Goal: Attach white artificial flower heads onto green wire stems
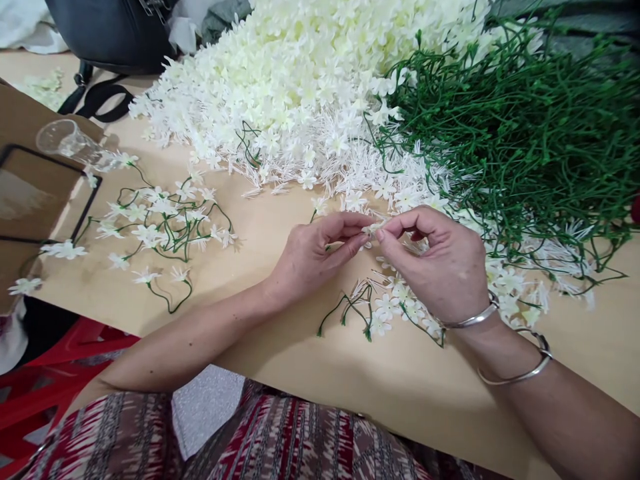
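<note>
My left hand point(320, 250) and my right hand point(435, 260) meet over the table, fingertips pinched around a small white flower point(371, 231) between them. The fingers hide much of it. Beyond my hands lies a large heap of white artificial blossoms point(310, 87), with thin white stamens along its near edge. A tangle of green stems point(525, 133) is piled at the right. Below my fingers are several loose stems point(357, 307) and white flowers point(387, 308). To the left, stems with white flowers attached point(170, 220) lie in a loose group.
A clear plastic cup point(70, 141) lies tipped at the left, beside a cardboard box point(30, 193). Behind them is a black bag point(113, 33) with a strap. A red plastic stool point(60, 360) shows below the table's left edge.
</note>
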`<state>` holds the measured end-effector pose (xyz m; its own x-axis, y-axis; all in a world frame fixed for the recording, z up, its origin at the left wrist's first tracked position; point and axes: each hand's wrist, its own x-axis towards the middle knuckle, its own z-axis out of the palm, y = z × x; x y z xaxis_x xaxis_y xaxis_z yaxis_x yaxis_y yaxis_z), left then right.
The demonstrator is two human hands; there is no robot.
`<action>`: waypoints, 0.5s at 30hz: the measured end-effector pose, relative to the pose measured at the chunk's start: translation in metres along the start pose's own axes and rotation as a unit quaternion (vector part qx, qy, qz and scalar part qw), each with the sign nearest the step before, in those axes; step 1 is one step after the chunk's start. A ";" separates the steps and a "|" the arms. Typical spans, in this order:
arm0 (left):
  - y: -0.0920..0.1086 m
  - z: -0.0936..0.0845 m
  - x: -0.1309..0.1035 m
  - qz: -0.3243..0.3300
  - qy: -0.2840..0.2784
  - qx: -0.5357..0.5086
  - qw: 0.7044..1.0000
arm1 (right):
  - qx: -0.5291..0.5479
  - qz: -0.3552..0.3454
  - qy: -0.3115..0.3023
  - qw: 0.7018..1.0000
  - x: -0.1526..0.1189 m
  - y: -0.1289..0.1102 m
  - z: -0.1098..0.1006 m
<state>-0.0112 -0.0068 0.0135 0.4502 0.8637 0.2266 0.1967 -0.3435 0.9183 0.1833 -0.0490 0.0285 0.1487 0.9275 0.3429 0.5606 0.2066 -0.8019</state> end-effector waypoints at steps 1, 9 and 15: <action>0.000 0.001 -0.001 0.013 0.003 0.016 1.000 | -0.001 0.000 0.007 1.000 0.000 0.000 0.001; -0.002 0.002 -0.004 0.108 0.026 0.151 0.982 | -0.004 0.014 0.034 0.999 -0.002 -0.003 0.003; 0.001 0.002 -0.001 0.080 0.014 0.065 0.995 | 0.043 0.031 0.038 0.998 -0.002 0.003 0.008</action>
<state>-0.0098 -0.0093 0.0136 0.4601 0.8037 0.3773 0.2368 -0.5206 0.8203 0.1777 -0.0479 0.0215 0.2445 0.9136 0.3249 0.4775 0.1781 -0.8604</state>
